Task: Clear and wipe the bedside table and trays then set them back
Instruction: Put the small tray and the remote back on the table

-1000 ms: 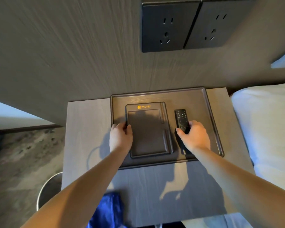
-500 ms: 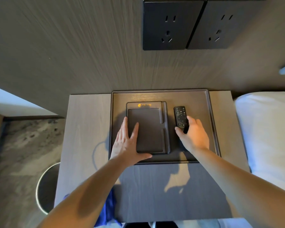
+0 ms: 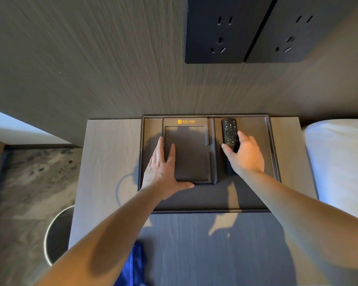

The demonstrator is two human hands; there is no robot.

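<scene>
A large dark tray [image 3: 254, 201] lies on the wooden bedside table [image 3: 112, 153], pushed against the wall. Inside it on the left sits a smaller dark tray [image 3: 190, 153] with a gold logo at its far edge. My left hand [image 3: 163, 168] rests flat on that small tray's near left corner, fingers straight and thumb along its front rim. A black remote [image 3: 229, 131] lies in the right half of the large tray. My right hand [image 3: 244, 155] holds the remote's near end between thumb and fingers.
A blue cloth [image 3: 132, 265] hangs at the table's front edge under my left forearm. A round bin [image 3: 50, 234] stands on the floor to the left. A white pillow [image 3: 339, 162] borders the table on the right. Two dark wall sockets [image 3: 215, 32] sit above.
My left hand went from gripping the small tray's left edge to lying flat on it. Both trays and the remote have slid toward the wall.
</scene>
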